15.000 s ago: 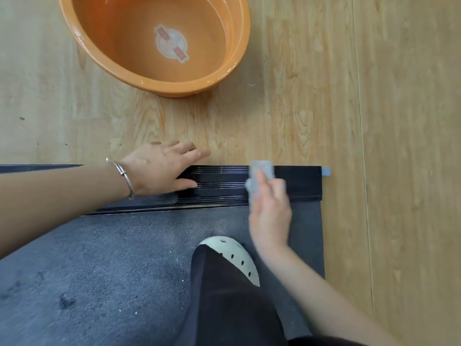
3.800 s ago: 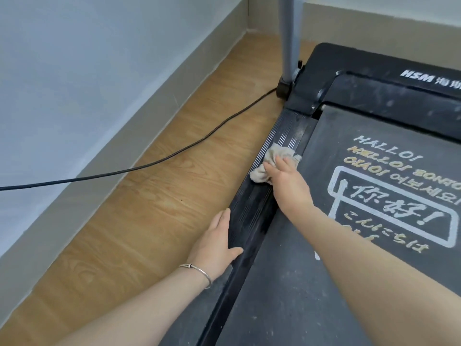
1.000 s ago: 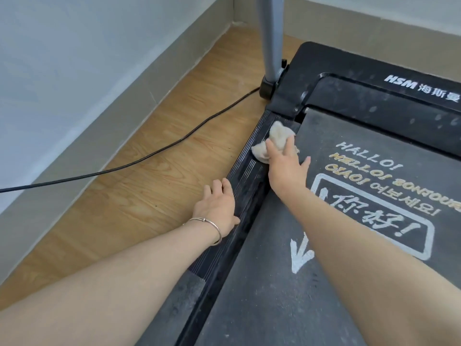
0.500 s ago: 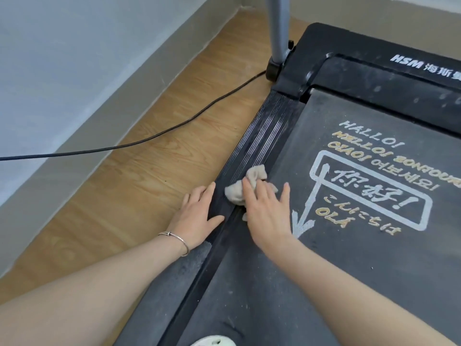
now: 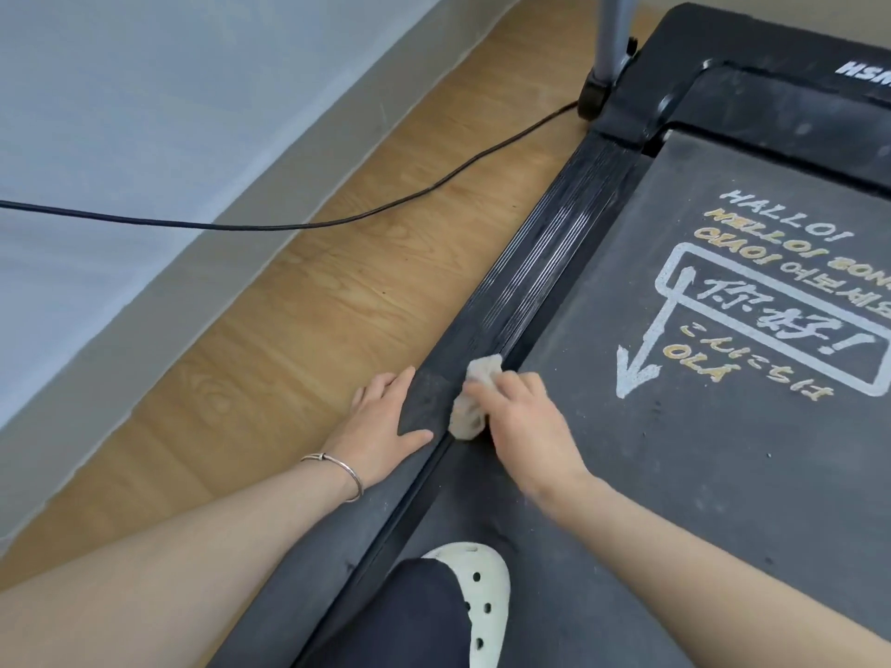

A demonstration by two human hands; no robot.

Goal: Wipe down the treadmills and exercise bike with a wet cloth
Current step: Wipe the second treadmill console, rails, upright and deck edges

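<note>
The black treadmill point(image 5: 641, 108) lies low on the light wooden floor point(image 5: 289, 330), with its dark grey running belt point(image 5: 675, 474) carrying printed white and yellow greetings. The ribbed black side rail point(image 5: 545, 262) runs along the belt's left edge. A thin black power cable point(image 5: 337, 224) crosses the floor beside it. The left hand point(image 5: 381, 426) lies flat with fingers extended, bracing on the rail's outer edge. The right hand point(image 5: 530, 426), slightly blurred, curls its fingers over the crumpled beige cloth point(image 5: 470, 402) and presses it onto the rail. Within the last second the cloth has travelled from the far end of the rail, near the grey upright post point(image 5: 610, 36), back to just beside the left hand. The far section therefore appears wiped. The dusty near section remains, and the bracing hand probably needs repositioning first.
</note>
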